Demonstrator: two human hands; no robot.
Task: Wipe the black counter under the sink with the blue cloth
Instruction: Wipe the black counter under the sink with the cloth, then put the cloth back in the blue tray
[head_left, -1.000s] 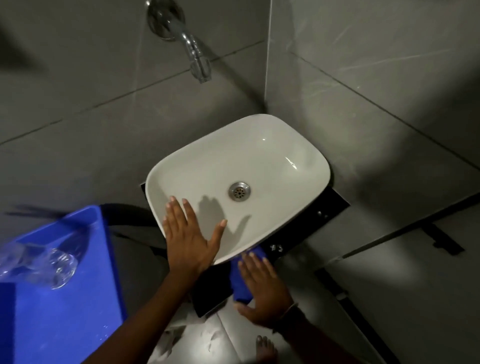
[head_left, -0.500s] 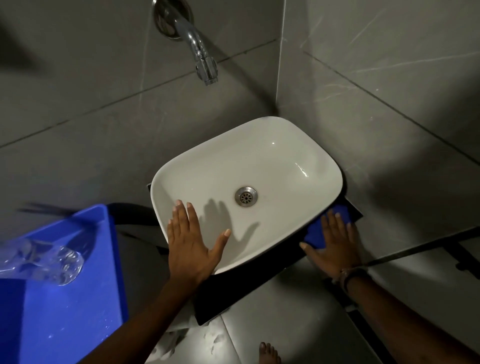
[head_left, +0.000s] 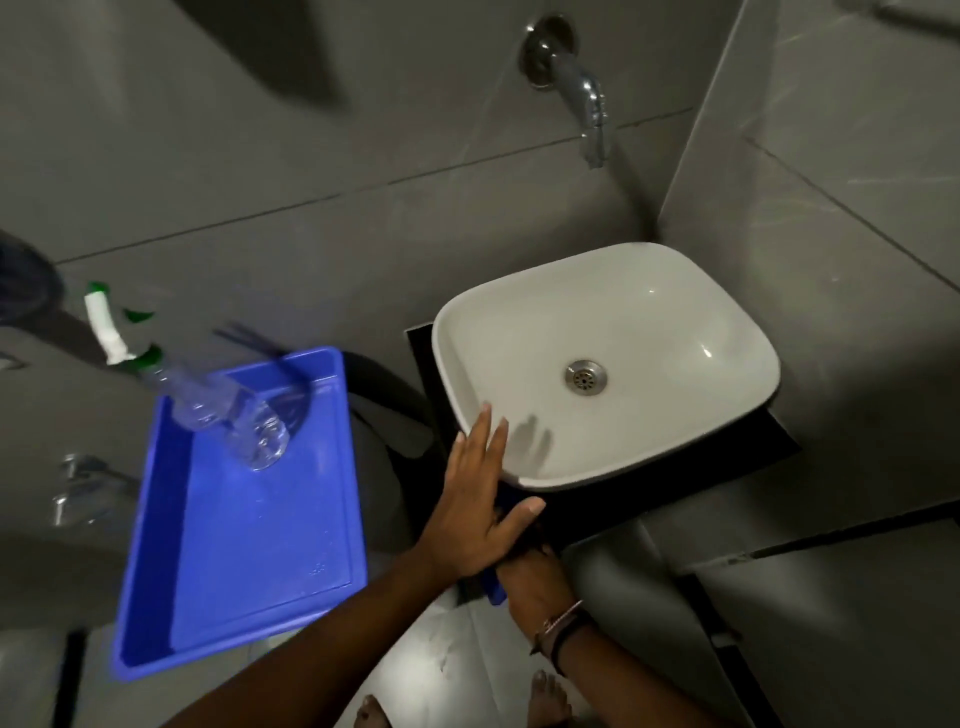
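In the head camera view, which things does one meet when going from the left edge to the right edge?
Clear spray bottle → blue tray → left hand → white sink. The faucet, the right hand and the blue cloth overlap these, so I leave them out.

Sink (head_left: 649, 312) sits on counter (head_left: 769, 441), tucked into wall corner. Tap (head_left: 582, 88) on wall at 12 o'clock from sink, spout over its back rim. Drain (head_left: 586, 376) in basin middle. Tray (head_left: 249, 519) at 9 o'clock from sink, well apart. Bottle (head_left: 228, 410) lies in tray's far end, neck past tray's far-left corner. Left hand (head_left: 478, 509) on sink's rim at 7 o'clock. Right hand (head_left: 535, 577) just below and partly under it, at counter's near edge, cloth (head_left: 496, 590) beneath. Two bare feet (head_left: 545, 701) at 6 o'clock on floor.
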